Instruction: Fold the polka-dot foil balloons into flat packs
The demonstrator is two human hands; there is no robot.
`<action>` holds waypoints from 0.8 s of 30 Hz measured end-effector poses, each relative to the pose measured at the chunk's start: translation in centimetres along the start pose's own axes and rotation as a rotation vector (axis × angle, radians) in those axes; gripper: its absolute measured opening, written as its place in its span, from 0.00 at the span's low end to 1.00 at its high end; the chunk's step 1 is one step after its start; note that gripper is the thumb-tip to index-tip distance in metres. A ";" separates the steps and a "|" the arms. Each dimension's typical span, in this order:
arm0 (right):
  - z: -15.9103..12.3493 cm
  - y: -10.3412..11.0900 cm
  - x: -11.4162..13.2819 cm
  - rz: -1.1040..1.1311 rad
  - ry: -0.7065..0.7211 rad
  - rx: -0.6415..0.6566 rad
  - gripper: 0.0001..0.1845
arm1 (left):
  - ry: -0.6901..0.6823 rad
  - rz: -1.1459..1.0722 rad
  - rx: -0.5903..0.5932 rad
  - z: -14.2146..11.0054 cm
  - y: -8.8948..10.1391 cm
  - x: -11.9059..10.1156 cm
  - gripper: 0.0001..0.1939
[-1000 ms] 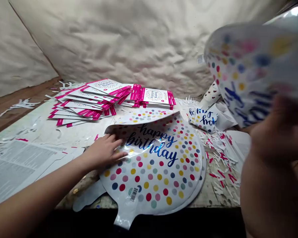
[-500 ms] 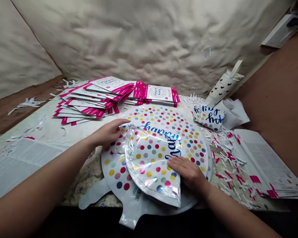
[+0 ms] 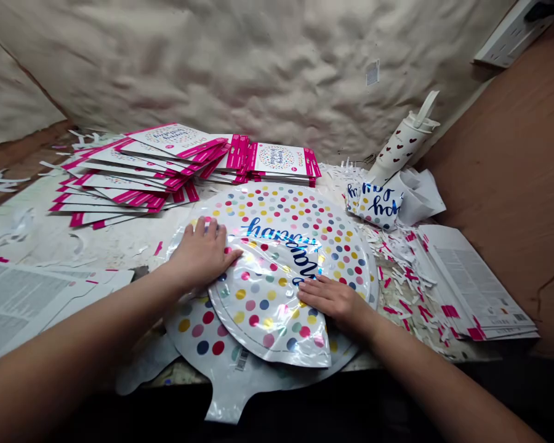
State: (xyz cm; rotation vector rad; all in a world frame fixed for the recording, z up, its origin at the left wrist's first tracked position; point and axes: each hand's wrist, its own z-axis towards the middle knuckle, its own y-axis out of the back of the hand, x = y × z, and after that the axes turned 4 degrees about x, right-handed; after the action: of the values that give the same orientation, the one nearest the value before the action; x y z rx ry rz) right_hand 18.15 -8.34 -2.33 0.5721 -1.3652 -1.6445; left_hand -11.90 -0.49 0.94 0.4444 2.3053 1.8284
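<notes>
Flat foil balloons point(image 3: 277, 206) with coloured dots and blue "happy" lettering lie stacked in front of me. On top, one dotted foil balloon point(image 3: 258, 307) is folded over, its curved edge toward me. My left hand point(image 3: 203, 255) rests on the left side of the stack, fingers spread, its thumb touching the folded balloon. My right hand point(image 3: 335, 301) lies flat on the folded balloon's right part, fingers stretched out. Pale tails of the balloons stick out at the table's front edge.
Pink and white printed packets point(image 3: 138, 166) are piled at the back left, a neater stack point(image 3: 284, 163) beside them. A white tumbler with hearts point(image 3: 401, 147) stands behind a crumpled foil piece point(image 3: 376, 206). Paper shreds point(image 3: 406, 277) and printed sheets point(image 3: 480, 283) lie right, more sheets point(image 3: 41, 307) left.
My left hand has moved from the balloons' left edge onto them, its fingers now spread. My right hand stays on the folded balloon. The whole view has shifted slightly.
</notes>
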 end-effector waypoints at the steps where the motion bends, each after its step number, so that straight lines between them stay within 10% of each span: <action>1: 0.1 0.1 -0.1 0.002 0.008 0.007 0.17 | -0.051 0.008 -0.035 0.1 0.3 -0.9 0.36; 6: -0.5 0.2 0.8 -0.023 0.080 -0.120 0.13 | -0.683 -0.055 -0.020 0.6 0.1 -7.4 0.28; 12: -1.4 1.1 2.1 0.350 -0.252 -0.090 0.14 | -0.569 -0.161 0.000 1.1 -1.4 -8.2 0.30; 19: 4.0 2.8 -1.5 0.700 -1.080 0.143 0.19 | -0.297 -0.231 0.121 -0.8 0.2 2.5 0.26; 22: 5.7 2.0 -3.1 0.703 -1.152 0.207 0.19 | -0.031 -0.294 -0.139 -3.1 1.4 2.5 0.26; 24: 6.1 1.6 -3.8 0.682 -1.170 0.239 0.20 | -0.144 -0.275 -0.314 -4.9 1.2 -0.3 0.26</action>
State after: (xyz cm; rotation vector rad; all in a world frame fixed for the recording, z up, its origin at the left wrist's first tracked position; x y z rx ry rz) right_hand 15.67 -1.90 0.19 -0.8368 -2.2382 -1.2000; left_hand -12.98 -4.86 3.22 0.1935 1.8372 1.9014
